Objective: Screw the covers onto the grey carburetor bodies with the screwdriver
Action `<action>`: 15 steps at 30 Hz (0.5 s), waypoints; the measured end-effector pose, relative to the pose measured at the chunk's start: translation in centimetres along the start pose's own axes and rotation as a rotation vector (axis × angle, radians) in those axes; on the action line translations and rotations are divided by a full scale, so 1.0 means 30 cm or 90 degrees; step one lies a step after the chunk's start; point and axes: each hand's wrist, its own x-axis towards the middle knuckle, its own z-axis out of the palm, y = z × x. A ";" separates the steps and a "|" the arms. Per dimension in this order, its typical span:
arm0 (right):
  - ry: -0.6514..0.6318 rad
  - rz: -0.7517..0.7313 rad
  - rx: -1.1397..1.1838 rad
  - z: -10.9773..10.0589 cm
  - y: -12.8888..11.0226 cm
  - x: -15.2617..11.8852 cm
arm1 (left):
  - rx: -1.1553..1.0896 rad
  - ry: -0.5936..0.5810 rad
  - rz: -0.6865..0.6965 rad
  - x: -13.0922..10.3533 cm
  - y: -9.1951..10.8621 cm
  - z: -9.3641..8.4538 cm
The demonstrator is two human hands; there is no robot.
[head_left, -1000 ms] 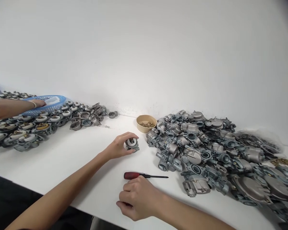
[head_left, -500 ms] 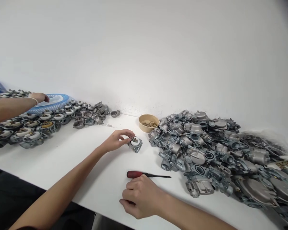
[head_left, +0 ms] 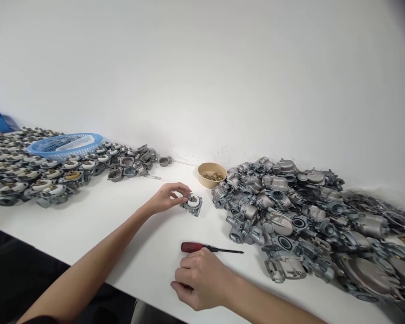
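My left hand (head_left: 167,198) has its thumb and fingers pinched on the near left edge of a carburetor body (head_left: 193,204). That grey metal part sits on the white table with its white float ring and brass pieces facing up. Nearer to me, my right hand (head_left: 200,279) rests on the table, curled into a loose fist; the inside of the fist is hidden. Just beyond its knuckles lies a screwdriver (head_left: 192,246) with a red and black handle, its dark shaft pointing right.
A heap of carburetors (head_left: 280,220) covers the table's right side. Behind the held part stands a round tan tub (head_left: 209,183) of small brass screws. Left are loose float bowls (head_left: 130,171), rows of carburetors with white floats (head_left: 43,184), and a blue basket (head_left: 45,150).
The other person's arm over the blue basket has left the view. Everything has shifted slightly right in the picture. My left hand stays on the carburetor body; my right fist keeps its place.
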 end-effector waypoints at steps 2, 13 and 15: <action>-0.005 0.005 0.000 -0.003 0.000 0.000 | 0.048 0.027 -0.005 0.006 -0.020 -0.023; -0.025 0.005 -0.003 -0.008 0.002 0.000 | 0.436 0.434 -0.200 -0.066 -0.285 -0.354; -0.029 0.004 -0.008 -0.011 0.001 0.002 | 0.497 0.405 -0.251 -0.060 -0.317 -0.375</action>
